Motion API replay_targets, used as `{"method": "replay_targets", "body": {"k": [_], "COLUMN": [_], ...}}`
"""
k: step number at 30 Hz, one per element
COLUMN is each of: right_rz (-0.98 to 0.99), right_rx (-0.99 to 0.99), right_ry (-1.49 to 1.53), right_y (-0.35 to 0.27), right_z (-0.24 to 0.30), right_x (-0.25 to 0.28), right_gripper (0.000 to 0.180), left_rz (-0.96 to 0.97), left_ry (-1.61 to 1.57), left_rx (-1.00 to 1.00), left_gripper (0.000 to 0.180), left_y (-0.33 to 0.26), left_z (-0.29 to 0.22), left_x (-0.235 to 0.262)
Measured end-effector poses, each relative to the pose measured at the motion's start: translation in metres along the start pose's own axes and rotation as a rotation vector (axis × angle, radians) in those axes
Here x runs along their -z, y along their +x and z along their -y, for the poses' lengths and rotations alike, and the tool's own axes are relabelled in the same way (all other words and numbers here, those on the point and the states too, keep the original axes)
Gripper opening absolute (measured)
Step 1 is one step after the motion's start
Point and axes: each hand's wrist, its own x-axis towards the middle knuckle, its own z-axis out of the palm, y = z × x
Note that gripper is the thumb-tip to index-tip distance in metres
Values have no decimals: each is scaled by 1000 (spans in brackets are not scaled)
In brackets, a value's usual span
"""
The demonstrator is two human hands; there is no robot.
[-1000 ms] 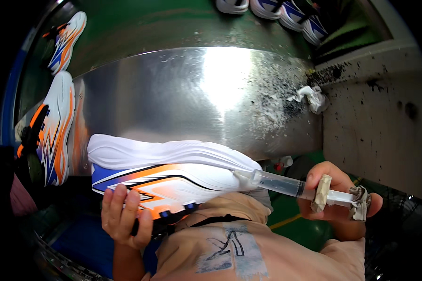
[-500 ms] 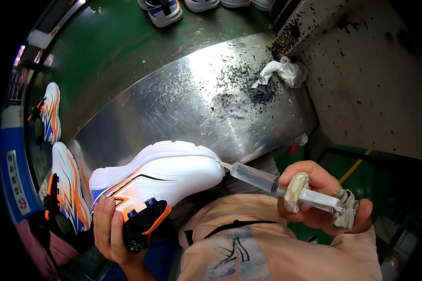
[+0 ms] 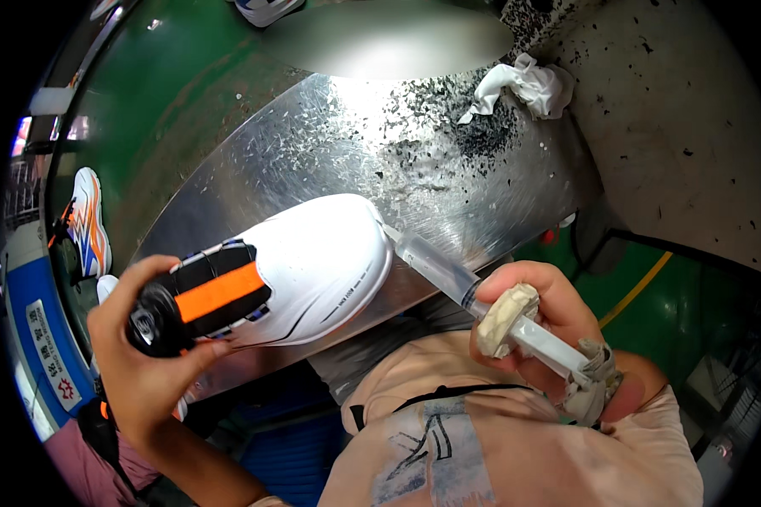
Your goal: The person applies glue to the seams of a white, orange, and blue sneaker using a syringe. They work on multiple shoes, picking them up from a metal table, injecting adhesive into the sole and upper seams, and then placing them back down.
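A white sneaker (image 3: 321, 262) with a black and orange tongue area is held over the metal plate, its upper facing up and its toe to the right. My left hand (image 3: 148, 346) grips it round the ankle end, thumb and fingers on opposite sides. In my right hand (image 3: 550, 329) is a clear plastic syringe (image 3: 435, 266), its flange and plunger end wrapped in pale cloth or tape. The syringe tip meets the edge of the toe near the sole; whether it touches is hard to tell. Any liquid inside the barrel cannot be made out.
The metal plate (image 3: 254, 177) is scattered with black flecks, and a crumpled white tissue (image 3: 537, 89) lies at its far right. A stained panel (image 3: 668, 127) rises on the right. Another sneaker (image 3: 87, 224) stands at the left on the green surface (image 3: 169, 93).
My left hand has turned the sneaker from its side to upper-up and raised it in view. The syringe has shifted up and left, keeping its tip at the toe edge.
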Motion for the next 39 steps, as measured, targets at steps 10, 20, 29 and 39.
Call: {"method": "replay_targets", "body": {"k": [10, 20, 29, 39], "right_rz": [138, -36, 142, 159], "right_rx": [32, 199, 456, 544], "right_ry": [-157, -641, -1396, -1416], "right_y": [-2, 30, 51, 52], "right_z": [1, 30, 3, 1], "right_x": [3, 47, 71, 71], "right_gripper": [136, 111, 95, 93], "left_rz": [230, -110, -353, -429], "left_ry": [-278, -587, -953, -324], "left_rx": [201, 195, 135, 1047], "left_gripper": [77, 41, 82, 66], "left_y": [47, 145, 270, 72], "left_z": [11, 64, 88, 304], "left_x": [22, 64, 6, 142]}}
